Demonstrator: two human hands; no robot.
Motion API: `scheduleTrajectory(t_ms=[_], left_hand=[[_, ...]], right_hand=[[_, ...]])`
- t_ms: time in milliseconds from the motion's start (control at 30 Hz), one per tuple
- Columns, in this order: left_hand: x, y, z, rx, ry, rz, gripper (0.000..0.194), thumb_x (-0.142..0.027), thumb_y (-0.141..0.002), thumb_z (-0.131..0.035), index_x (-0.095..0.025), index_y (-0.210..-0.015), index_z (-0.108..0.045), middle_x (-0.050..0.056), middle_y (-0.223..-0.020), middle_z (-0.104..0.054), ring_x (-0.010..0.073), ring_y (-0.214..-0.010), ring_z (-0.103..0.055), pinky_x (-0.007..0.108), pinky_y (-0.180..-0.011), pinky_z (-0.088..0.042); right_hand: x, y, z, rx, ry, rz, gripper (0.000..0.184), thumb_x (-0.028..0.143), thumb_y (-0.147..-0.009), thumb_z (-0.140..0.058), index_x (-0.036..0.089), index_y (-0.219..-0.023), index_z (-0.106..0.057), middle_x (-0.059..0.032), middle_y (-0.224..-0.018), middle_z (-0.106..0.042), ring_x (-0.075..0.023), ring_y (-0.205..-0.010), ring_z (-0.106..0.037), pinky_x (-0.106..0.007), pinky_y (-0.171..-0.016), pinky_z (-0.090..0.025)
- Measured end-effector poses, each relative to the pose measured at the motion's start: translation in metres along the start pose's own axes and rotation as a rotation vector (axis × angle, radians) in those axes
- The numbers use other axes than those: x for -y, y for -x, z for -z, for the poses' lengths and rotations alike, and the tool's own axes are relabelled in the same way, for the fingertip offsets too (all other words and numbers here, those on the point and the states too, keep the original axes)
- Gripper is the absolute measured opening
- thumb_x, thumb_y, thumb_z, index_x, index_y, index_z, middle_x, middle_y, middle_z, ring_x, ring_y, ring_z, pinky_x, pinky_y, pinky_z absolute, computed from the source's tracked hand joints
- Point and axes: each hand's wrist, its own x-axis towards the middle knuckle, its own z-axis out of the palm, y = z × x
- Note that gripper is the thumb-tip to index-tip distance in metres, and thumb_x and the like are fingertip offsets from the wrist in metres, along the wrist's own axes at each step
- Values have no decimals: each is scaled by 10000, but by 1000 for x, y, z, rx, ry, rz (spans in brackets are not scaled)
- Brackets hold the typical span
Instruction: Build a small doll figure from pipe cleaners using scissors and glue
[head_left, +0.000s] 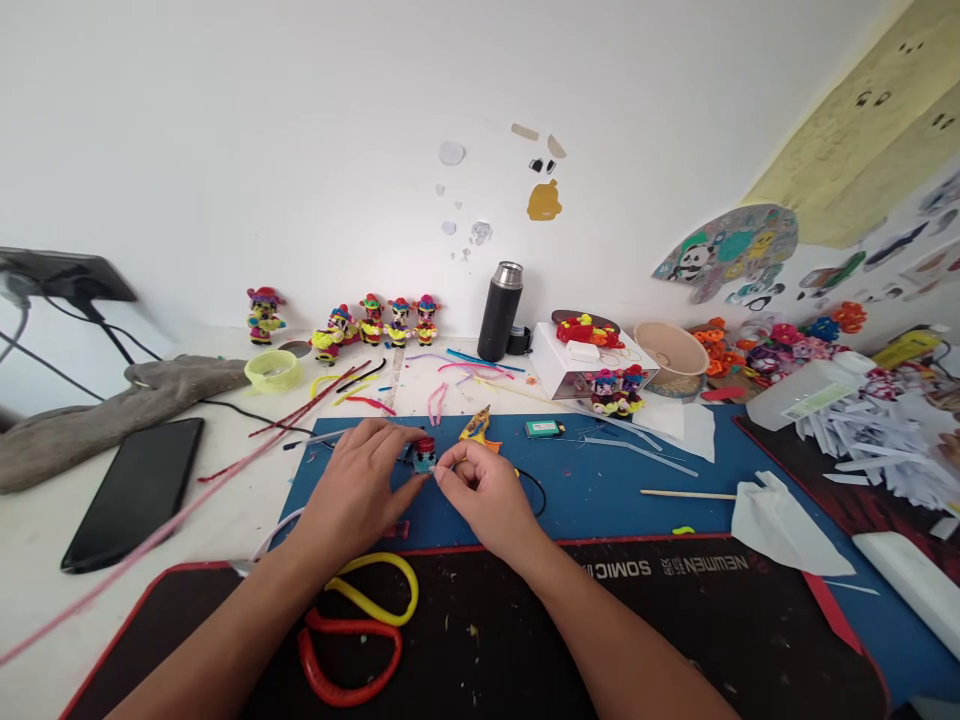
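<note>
My left hand (367, 475) pinches a small figure (424, 455) with a dark red top and a teal lower part between thumb and fingers. It is held just above the blue mat (600, 500). Close on its right, my right hand (487, 490) has thumb and forefinger pressed together at the figure's lower edge; what they hold, if anything, is too small to make out. Behind the right hand lies a yellow tube-like thing (475, 424), partly covered. Scissors with one yellow and one red handle (397, 585) lie below my left wrist, their blades mostly hidden.
Several finished figures (372, 320) stand along the wall. Pipe cleaners (315, 400) are scattered at left. A black flask (501, 315), a white box (551, 365) and a round bowl (675, 350) stand behind. A phone (135, 490) lies left; crumpled tissue (784, 525) and a stick (686, 494) lie right.
</note>
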Motion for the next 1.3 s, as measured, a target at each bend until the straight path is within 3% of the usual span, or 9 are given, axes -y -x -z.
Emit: scheduleTrajectory(t_ms=[400,700,1300], left_hand=[[-5,1,0,10,35,36,316,-226,-922,-662,-198,-1236,-658,101,-1091,-724,312,-1069,-647,535,-1048,-467],[-6,2,-1,-20,48,51,353,-235,-905,-665,-213,-1257,-650,78,-1036,-736,304,-1029,-670,497,-1009,-507],[-10,2,0,-28,54,15,314,-247,-954,-610,-223,-1265,-641,84,-1036,-730,299,-1011,-655,530,-1032,-475]], right_hand=[[4,0,-1,7,-7,-10,166,361,-875,-638,197,-861,-618,89,-549,-393,-110,-500,-318,-262,-493,-238],[3,0,0,6,-49,-45,167,364,-861,-663,204,-866,-615,100,-537,-383,-104,-490,-308,-256,-480,-240],[-6,-4,-4,29,-279,-137,210,369,-819,-741,208,-839,-607,122,-517,-363,-64,-404,-261,-226,-406,-206]])
